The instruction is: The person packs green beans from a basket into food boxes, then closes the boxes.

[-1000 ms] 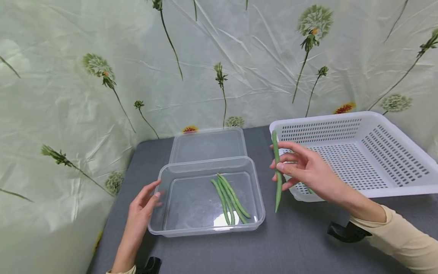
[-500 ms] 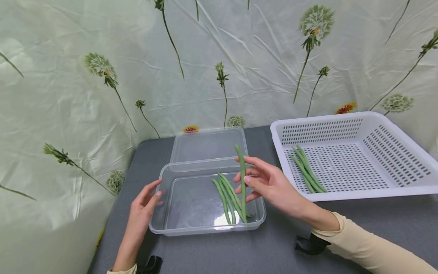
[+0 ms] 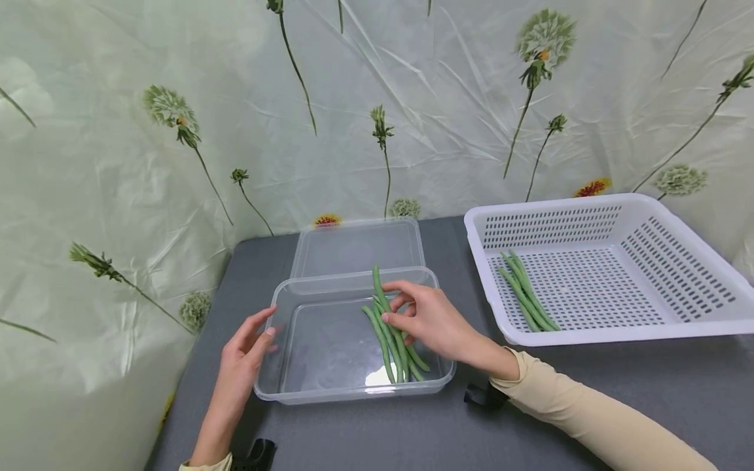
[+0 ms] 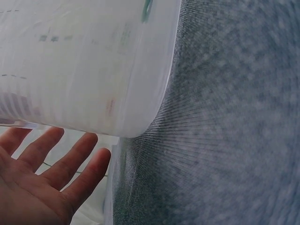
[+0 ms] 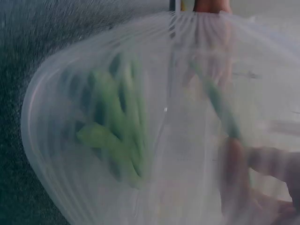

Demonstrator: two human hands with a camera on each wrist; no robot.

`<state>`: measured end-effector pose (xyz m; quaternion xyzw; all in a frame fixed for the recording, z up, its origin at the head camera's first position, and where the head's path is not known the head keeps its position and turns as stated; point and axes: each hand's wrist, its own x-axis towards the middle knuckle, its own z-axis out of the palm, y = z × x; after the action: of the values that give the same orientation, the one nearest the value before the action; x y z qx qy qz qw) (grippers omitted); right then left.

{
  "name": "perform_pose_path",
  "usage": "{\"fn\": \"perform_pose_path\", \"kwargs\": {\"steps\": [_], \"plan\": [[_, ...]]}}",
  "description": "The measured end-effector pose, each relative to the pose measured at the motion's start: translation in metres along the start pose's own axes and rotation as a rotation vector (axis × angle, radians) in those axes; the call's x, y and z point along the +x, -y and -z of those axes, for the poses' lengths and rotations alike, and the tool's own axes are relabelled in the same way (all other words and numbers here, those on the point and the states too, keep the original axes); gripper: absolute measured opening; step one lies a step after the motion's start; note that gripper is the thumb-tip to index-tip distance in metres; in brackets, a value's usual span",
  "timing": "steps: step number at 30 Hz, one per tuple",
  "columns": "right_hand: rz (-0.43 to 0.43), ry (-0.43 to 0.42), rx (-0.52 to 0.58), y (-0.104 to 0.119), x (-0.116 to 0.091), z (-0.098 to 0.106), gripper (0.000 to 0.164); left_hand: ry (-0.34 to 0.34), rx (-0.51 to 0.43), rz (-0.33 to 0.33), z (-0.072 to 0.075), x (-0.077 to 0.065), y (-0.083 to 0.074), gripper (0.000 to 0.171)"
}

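My right hand (image 3: 438,320) pinches a green bean (image 3: 378,285) between thumb and fingers, over the right part of a clear plastic container (image 3: 321,350). Several green beans (image 3: 379,340) lie in that container, partly behind the held one. At the container's left side rests my left hand (image 3: 238,363), its fingertips at the rim. In the left wrist view its fingers (image 4: 79,152) extend loosely against the outer wall. Through the cloudy wall in the right wrist view, the bean (image 5: 218,105) shows blurred above the fingers.
A white perforated basket (image 3: 642,275) stands on the right with several green beans (image 3: 527,294) at its left end. Behind the container lies a clear flat lid (image 3: 359,248). All stand on a grey cloth surface (image 3: 412,432) before a floral-print sheet (image 3: 330,85).
My right hand has carried the green bean left from the basket to the container and lowered it beside the other beans. The left hand has stayed at the container's left side.
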<state>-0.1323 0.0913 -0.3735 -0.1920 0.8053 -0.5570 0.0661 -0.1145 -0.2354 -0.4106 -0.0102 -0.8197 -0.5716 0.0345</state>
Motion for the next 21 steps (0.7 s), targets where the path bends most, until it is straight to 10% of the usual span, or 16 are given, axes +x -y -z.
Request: {"fn": "perform_pose_path", "kwargs": {"steps": [21], "plan": [[0.02, -0.064, -0.197, -0.0011, -0.0004, -0.0065, 0.029, 0.001, 0.003, -0.019, 0.0001, 0.001, -0.0007, 0.039]]}}
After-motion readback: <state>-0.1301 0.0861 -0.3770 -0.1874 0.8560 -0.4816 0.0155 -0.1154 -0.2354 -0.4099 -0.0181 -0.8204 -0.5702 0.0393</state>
